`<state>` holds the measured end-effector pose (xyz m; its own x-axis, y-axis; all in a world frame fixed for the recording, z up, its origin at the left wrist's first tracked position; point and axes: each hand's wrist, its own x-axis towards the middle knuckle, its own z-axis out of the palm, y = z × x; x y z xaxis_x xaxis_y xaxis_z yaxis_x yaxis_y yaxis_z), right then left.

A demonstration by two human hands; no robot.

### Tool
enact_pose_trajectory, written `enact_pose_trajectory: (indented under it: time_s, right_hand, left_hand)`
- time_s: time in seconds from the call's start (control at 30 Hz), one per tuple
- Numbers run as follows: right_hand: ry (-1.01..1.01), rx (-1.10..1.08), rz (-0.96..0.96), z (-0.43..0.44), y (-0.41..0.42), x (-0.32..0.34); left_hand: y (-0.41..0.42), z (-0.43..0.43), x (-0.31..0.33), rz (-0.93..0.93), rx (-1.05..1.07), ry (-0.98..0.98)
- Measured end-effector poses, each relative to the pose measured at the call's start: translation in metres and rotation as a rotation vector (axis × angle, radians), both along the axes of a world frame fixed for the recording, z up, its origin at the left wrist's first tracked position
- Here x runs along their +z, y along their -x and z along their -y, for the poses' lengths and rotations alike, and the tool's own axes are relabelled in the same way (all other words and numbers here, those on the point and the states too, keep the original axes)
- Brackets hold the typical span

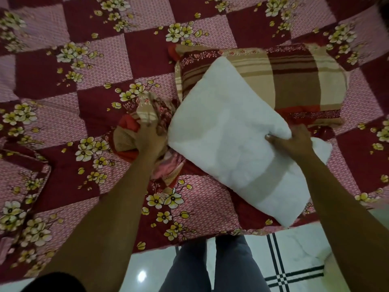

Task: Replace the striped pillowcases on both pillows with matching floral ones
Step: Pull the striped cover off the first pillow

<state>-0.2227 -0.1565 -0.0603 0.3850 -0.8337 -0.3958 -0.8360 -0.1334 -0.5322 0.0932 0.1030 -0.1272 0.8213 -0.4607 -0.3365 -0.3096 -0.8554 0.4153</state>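
1. My left hand (148,134) clutches the bunched striped pillowcase (145,115), just left of the bare white pillow (227,131).
2. My right hand (294,141) grips that pillow's right edge. The pillow lies tilted, overlapping the second pillow (299,81), which wears its striped case.
3. Everything sits on the bed (63,81), covered in a maroon-and-pink floral check. White floor tiles (305,253) with black lines show below.

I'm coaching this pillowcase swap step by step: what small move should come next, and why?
Probably drop the bunched striped case aside with the left hand. The pillow, gripped by the right hand, already looks bare, so the left hand needs freeing to reach the folded floral cloth at the picture's left.
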Motion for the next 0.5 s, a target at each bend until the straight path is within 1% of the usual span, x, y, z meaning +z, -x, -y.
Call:
enact_pose_trajectory:
  time_s: [0.03, 0.07, 0.13, 0.17, 0.2, 0.27, 0.33, 0.4, 0.47, 0.5]
  right_hand:
    - [-0.013, 0.065, -0.071, 0.007, -0.006, -0.003]
    - [-0.05, 0.101, -0.101, 0.013, -0.007, -0.008]
    - [-0.153, 0.158, -0.135, 0.02, -0.013, -0.011]
    - [-0.188, 0.173, -0.136, 0.02, -0.015, -0.011]
    - [-0.194, 0.203, -0.111, 0.017, -0.021, -0.009]
    - [-0.156, 0.17, 0.045, 0.012, -0.024, -0.002]
    - [-0.134, 0.034, 0.233, 0.005, -0.02, 0.004]
    - [-0.168, -0.103, 0.381, -0.001, -0.006, 0.007]
    - [-0.157, -0.186, 0.465, -0.001, 0.014, 0.012]
    - [-0.148, -0.232, 0.502, -0.001, 0.024, 0.016]
  left_hand:
    - [0.01, -0.002, -0.008, -0.057, -0.002, -0.057]
    - [0.018, -0.004, -0.017, -0.116, 0.017, -0.073]
    - [0.031, -0.005, -0.024, -0.22, 0.082, -0.051]
    - [0.036, -0.003, -0.023, -0.236, 0.125, -0.034]
    - [0.038, -0.003, -0.02, -0.19, 0.169, -0.033]
    - [0.055, 0.004, -0.006, -0.024, 0.247, -0.058]
    - [0.082, 0.013, 0.014, 0.052, 0.357, 0.004]
    - [0.12, 0.027, 0.032, -0.027, 0.467, 0.134]
    - [0.165, 0.048, 0.047, -0.225, 0.539, 0.337]
    - [0.187, 0.06, 0.052, -0.331, 0.538, 0.456]
